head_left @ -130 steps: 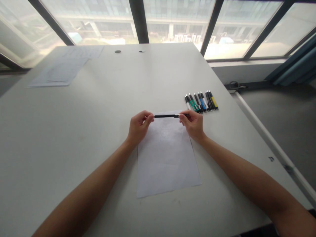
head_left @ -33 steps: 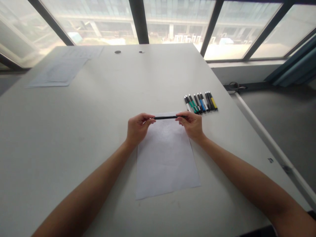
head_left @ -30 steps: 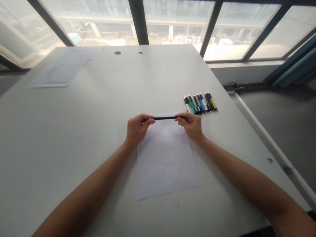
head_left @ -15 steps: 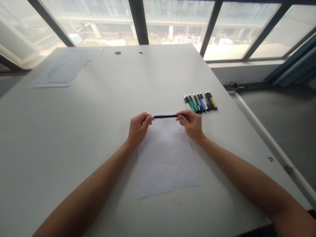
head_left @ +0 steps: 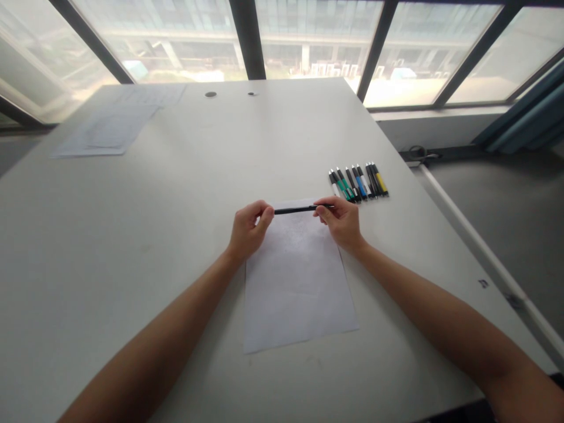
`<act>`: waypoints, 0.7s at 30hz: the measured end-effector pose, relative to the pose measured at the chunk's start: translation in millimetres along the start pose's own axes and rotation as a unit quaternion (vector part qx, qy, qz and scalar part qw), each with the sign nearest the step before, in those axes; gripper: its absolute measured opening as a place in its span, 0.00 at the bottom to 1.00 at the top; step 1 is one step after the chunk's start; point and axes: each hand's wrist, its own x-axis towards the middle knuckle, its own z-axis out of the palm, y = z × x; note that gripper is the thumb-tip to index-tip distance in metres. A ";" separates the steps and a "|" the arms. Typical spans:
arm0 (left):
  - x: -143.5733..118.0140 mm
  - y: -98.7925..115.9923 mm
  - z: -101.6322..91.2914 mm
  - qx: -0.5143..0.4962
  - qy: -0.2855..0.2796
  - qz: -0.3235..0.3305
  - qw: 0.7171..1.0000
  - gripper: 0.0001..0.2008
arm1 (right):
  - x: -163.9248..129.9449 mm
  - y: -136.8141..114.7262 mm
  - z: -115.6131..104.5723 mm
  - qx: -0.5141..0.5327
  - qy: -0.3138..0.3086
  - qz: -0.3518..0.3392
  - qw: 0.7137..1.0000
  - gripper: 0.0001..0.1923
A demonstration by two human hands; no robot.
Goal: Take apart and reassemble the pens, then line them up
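Note:
A black pen (head_left: 293,210) is held sideways between my two hands, over the far end of a white sheet of paper (head_left: 299,288). My left hand (head_left: 251,226) is closed on the pen's left end, its tip covered by thumb and fingers. The right end is pinched by my right hand (head_left: 341,220), with the thumb along its near side. Just beyond my right hand lies a row of several pens (head_left: 358,183) with black, green, blue, white and yellow barrels.
The white table (head_left: 132,235) reaches to a wall of windows (head_left: 317,41). More papers (head_left: 110,123) lie at its far left. Two round holes are near the back edge. Along the right edge runs a pale rail (head_left: 476,247), with a blue curtain (head_left: 524,111) beyond it.
The pen has tilted slightly, its left end now a little lower. My left fingers have closed further over that end. The paper and the row of pens stay where they were.

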 end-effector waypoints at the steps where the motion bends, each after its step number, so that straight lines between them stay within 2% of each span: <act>1: 0.0 0.3 -0.4 0.009 -0.004 0.005 1.000 0.22 | -0.1 0.0 -0.1 0.002 -0.004 -0.001 1.000 0.14; 6: -0.1 -2.9 0.1 0.001 -0.009 -0.001 1.000 0.29 | 0.1 -0.1 -0.4 0.000 -0.009 0.001 1.000 0.14; 11: -0.1 -8.8 0.1 -0.016 -0.024 -0.007 1.000 0.30 | 0.4 0.0 -0.9 -0.002 -0.007 0.002 1.000 0.15; 16: 0.5 -8.3 0.7 -0.012 -0.012 -0.023 1.000 0.27 | 0.2 -0.5 -0.7 0.002 -0.007 0.000 1.000 0.14; 21: 1.3 -6.0 3.5 -0.063 0.016 -0.040 0.997 0.16 | 0.6 -1.3 -0.3 -0.003 0.000 0.002 1.000 0.15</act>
